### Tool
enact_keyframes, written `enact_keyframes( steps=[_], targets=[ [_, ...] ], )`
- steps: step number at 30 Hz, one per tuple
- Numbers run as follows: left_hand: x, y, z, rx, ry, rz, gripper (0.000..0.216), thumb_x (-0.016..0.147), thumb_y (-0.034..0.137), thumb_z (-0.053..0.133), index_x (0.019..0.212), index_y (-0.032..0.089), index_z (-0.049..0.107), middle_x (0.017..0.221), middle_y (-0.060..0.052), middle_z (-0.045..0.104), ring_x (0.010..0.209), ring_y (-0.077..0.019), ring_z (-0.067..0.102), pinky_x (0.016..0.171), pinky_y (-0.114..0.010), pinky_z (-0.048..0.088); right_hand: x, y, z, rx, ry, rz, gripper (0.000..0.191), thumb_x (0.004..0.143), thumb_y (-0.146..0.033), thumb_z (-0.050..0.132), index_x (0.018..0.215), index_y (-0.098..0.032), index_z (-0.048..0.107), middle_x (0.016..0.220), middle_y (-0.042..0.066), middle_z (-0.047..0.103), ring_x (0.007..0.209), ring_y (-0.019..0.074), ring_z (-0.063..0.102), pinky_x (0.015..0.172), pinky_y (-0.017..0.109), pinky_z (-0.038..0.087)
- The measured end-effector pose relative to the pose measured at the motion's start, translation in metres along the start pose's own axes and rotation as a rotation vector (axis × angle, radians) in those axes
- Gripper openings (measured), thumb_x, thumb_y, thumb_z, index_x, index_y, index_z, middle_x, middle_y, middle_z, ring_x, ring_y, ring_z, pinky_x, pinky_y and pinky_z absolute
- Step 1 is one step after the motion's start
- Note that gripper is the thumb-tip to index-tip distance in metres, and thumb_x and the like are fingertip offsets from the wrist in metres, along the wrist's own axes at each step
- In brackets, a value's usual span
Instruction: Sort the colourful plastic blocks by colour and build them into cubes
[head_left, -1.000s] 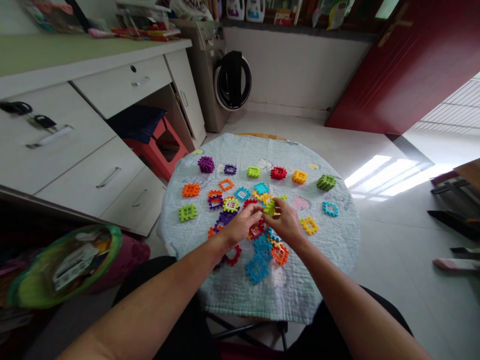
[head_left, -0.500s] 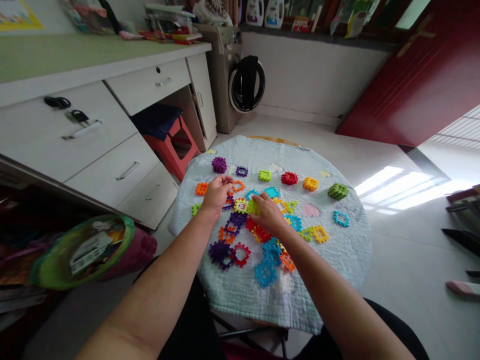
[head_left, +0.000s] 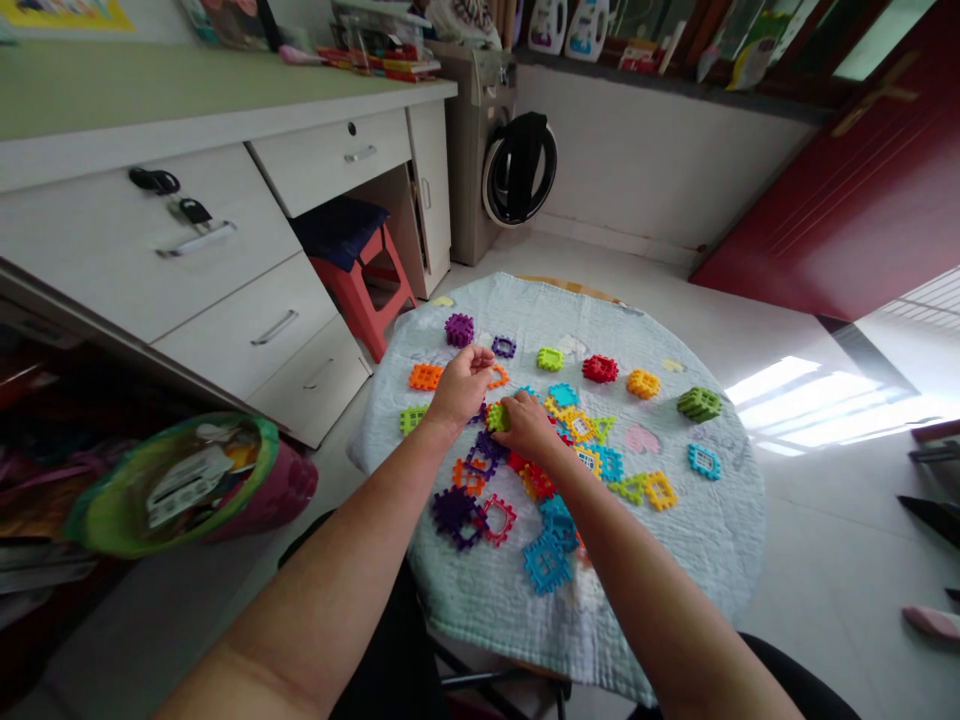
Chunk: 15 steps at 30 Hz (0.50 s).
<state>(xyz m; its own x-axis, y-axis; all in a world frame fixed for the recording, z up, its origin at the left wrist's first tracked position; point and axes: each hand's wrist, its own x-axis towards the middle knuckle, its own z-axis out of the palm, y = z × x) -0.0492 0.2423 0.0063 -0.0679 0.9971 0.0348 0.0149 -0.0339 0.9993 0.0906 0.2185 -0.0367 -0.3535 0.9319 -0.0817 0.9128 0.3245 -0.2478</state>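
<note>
Lime-green block [head_left: 496, 417] sits amid loose pieces [head_left: 537, 481] on the cloth-covered counter [head_left: 697, 540], pinched by the right hand [head_left: 529, 426], whose forearm [head_left: 637, 580] hides some. The left hand [head_left: 460, 388], curled, contents unclear, partly covers an orange frame [head_left: 505, 378]. Beyond lie red [head_left: 600, 369] and yellow stacks [head_left: 643, 383]; farther, a stool [head_left: 352, 272] and washing machine [head_left: 469, 150].
</note>
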Motion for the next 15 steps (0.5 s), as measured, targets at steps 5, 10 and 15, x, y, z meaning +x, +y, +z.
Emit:
enact_keyframes(
  steps=[5, 10, 15],
  targets=[
    [-0.009, -0.006, 0.003, -0.002, -0.026, -0.171, 0.02, 0.07, 0.012, 0.06, 0.089, 0.016, 0.06, 0.085, -0.001, 0.061, 0.085, -0.0135, 0.057, 0.081, -0.025, 0.045, 0.001, 0.002, -0.01, 0.017, 0.031, -0.006, 0.045, 0.07, -0.038, 0.069, 0.107, -0.014, 0.061, 0.103, 0.012, 0.058, 0.096, 0.0251, 0.051, 0.088, 0.035, 0.04],
    [-0.026, -0.008, 0.013, -0.432, -0.161, -0.612, 0.029, 0.086, 0.043, 0.053, 0.09, 0.015, 0.062, 0.072, -0.003, 0.063, 0.064, -0.014, 0.06, 0.061, -0.024, 0.046, -0.012, 0.003, -0.04, 0.112, 0.145, -0.058, 0.046, 0.073, -0.038, 0.068, 0.113, -0.017, 0.06, 0.102, 0.008, 0.056, 0.096, 0.0222, 0.05, 0.088, 0.033, 0.04],
    [-0.036, -0.005, 0.026, -0.855, -0.388, -0.83, 0.052, 0.096, 0.047, 0.026, 0.092, 0.012, 0.064, 0.072, -0.009, 0.067, 0.059, -0.0166, 0.062, 0.054, -0.027, 0.049, -0.024, 0.001, -0.06, 0.129, 0.156, -0.136, 0.052, 0.07, -0.036, 0.073, 0.115, -0.017, 0.06, 0.105, 0.008, 0.057, 0.099, 0.0234, 0.049, 0.09, 0.035, 0.04]
  ],
)
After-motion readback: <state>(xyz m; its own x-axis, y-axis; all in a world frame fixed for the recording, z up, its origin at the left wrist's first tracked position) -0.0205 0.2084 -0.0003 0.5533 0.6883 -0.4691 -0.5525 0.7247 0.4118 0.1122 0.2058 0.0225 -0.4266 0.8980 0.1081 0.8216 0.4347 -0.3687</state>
